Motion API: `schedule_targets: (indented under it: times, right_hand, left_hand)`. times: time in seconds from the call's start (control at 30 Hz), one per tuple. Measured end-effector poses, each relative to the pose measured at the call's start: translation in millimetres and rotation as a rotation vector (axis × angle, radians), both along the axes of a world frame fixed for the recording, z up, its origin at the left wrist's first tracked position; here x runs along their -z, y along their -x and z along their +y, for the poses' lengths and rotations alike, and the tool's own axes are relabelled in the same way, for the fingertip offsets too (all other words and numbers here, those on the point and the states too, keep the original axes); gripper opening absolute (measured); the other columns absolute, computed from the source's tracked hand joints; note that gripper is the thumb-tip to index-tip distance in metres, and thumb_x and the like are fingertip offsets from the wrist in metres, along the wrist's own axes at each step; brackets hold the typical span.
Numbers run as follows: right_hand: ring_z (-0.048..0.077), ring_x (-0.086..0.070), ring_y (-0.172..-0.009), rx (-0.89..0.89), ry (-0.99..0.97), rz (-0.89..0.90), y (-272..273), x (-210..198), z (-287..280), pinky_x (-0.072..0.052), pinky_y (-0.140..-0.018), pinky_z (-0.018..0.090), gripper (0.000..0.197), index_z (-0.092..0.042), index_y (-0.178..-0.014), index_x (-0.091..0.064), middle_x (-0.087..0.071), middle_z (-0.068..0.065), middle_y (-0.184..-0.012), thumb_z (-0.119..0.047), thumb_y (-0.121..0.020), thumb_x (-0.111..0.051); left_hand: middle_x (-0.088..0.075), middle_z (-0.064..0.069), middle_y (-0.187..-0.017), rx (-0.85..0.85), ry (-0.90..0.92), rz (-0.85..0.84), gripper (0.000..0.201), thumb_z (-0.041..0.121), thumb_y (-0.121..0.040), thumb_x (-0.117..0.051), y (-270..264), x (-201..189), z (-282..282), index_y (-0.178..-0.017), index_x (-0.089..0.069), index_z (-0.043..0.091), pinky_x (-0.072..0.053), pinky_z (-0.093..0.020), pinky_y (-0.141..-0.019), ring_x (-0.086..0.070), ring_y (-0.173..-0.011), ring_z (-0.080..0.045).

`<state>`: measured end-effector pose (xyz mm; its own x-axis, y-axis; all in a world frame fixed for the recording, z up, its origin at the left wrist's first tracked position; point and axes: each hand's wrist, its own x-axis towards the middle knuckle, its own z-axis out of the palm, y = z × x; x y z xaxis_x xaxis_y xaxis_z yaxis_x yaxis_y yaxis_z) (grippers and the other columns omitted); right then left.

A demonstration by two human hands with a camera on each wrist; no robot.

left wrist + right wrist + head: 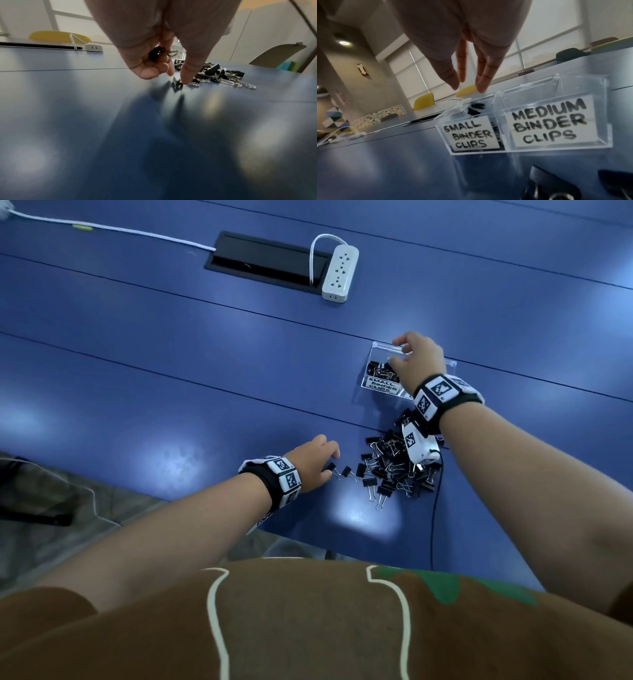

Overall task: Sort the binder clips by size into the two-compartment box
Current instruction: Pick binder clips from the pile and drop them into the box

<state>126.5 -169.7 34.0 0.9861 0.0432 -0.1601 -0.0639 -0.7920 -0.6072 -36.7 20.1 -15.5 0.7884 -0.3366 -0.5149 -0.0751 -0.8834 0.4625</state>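
right hand (462, 56) hanging loose-fingered over the clear box (583, 86), left hand (150, 54) curled round a small clip (155, 53), fingertip on another clip (176, 83), pile (397, 467) on the blue bench (171, 371)

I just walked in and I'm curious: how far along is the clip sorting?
Partway. The small compartment of the clear box already holds black clips; the medium compartment looks empty. The left hand holds one clip and reaches for another; the right hand hovers open over the box. A sizeable pile remains.
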Motion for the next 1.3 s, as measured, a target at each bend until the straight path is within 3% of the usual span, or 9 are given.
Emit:
schedule_targets:
  times: [0.1, 0.23, 0.33, 0.43, 0.67, 0.9, 1.1, 1.23, 1.3]
  right_hand:
    - [0.021, -0.057, -0.098, -0.11, 0.025, -0.054, 26.6, 1.7, 4.2, -0.046, -0.092, 0.03, 0.023, -0.013, -0.106, -0.061, -0.059, 0.008, -0.11, -0.014, -0.083, -0.058]
    - [0.027, -0.057, -0.093, -0.461, 0.087, 0.058, 93.9, 19.1, 15.4, -0.042, -0.088, 0.03, 0.02, -0.011, -0.094, -0.069, -0.064, 0.01, -0.095, -0.01, -0.077, -0.058]
    - [0.03, -0.051, -0.103, -0.67, 0.223, 0.175, 133.0, 41.6, 20.2, -0.036, -0.096, 0.034, 0.021, -0.011, -0.097, -0.067, -0.061, 0.012, -0.102, -0.016, -0.078, -0.06]
    - [0.032, -0.045, -0.108, -0.699, 0.271, 0.207, 147.5, 54.6, 22.7, -0.034, -0.101, 0.035, 0.025, -0.006, -0.104, -0.064, -0.056, 0.015, -0.111, -0.015, -0.081, -0.06]
    - [0.034, -0.054, -0.097, -0.53, 0.096, 0.166, 146.0, 58.1, 15.2, -0.042, -0.091, 0.035, 0.012, -0.006, -0.086, -0.067, -0.063, 0.016, -0.096, -0.009, -0.078, -0.057]
    - [0.015, -0.049, -0.068, -0.143, -0.145, 0.125, 120.5, 45.0, -4.2, -0.045, -0.072, 0.026, 0.007, -0.014, -0.077, -0.067, -0.052, 0.001, -0.08, -0.008, -0.074, -0.064]
    - [0.011, -0.062, -0.07, 0.157, -0.265, 0.132, 86.6, 26.9, -34.4, -0.056, -0.071, 0.029, 0.016, -0.019, -0.08, -0.069, -0.056, -0.015, -0.074, -0.01, -0.087, -0.059]
    - [0.006, -0.059, -0.061, 0.223, -0.26, 0.087, 56.0, 12.2, -47.3, -0.054, -0.062, 0.022, 0.017, -0.015, -0.097, -0.07, -0.064, -0.007, -0.073, -0.01, -0.09, -0.055]
    - [0.012, -0.061, -0.068, 0.218, -0.23, 0.053, 38.7, 9.7, -47.8, -0.054, -0.07, 0.026, 0.02, -0.014, -0.1, -0.071, -0.068, 0.001, -0.082, -0.01, -0.089, -0.054]
  left_hand:
    - [-0.046, -0.011, -0.111, 0.02, -0.013, -0.035, 0.027, 0.019, -0.09, -0.056, -0.5, 4.6, 1.0, -0.117, -0.051, 0.013, -0.045, -0.035, -0.074, -0.052, -0.078, -0.028]
    - [-0.046, -0.011, -0.109, -0.021, 0.017, -0.042, 0.022, 0.02, -0.088, -0.059, -4.1, 7.7, 1.9, -0.106, -0.05, 0.011, -0.045, -0.038, -0.075, -0.055, -0.082, -0.032]
    - [-0.043, -0.004, -0.097, -0.08, 0.045, -0.04, 0.018, 0.017, -0.085, -0.061, -8.2, 6.9, 3.4, -0.096, -0.048, 0.012, -0.045, -0.038, -0.073, -0.049, -0.075, -0.026]
    - [-0.041, 0.001, -0.092, -0.12, 0.079, -0.042, 0.015, 0.013, -0.084, -0.06, -13.9, 7.5, 5.9, -0.091, -0.046, 0.015, -0.044, -0.038, -0.074, -0.049, -0.076, -0.026]
    - [-0.055, 0.001, -0.076, -0.282, 0.17, -0.073, 0.017, 0.008, -0.08, -0.063, -34.7, 5.7, 5.2, -0.08, -0.049, 0.018, -0.041, -0.029, -0.069, -0.049, -0.07, -0.02]
    - [-0.056, 0.003, -0.076, -0.382, 0.256, -0.19, 0.009, 0.011, -0.083, -0.065, -95.6, -28.5, -26.9, -0.089, -0.059, 0.015, -0.037, -0.023, -0.065, -0.05, -0.069, -0.017]
    - [-0.06, -0.005, -0.093, -0.35, 0.195, -0.282, 0.013, 0.008, -0.086, -0.057, -152.8, -45.6, -64.3, -0.098, -0.061, 0.01, -0.041, -0.027, -0.068, -0.053, -0.078, -0.021]
    - [-0.063, -0.012, -0.107, -0.359, 0.176, -0.277, 0.016, 0.004, -0.086, -0.052, -167.3, -43.1, -75.3, -0.098, -0.061, 0.009, -0.05, -0.033, -0.077, -0.06, -0.089, -0.028]
    - [-0.061, -0.011, -0.112, -0.349, 0.178, -0.272, 0.019, 0.006, -0.086, -0.053, -167.3, -41.9, -76.5, -0.103, -0.061, 0.01, -0.052, -0.036, -0.084, -0.061, -0.094, -0.028]
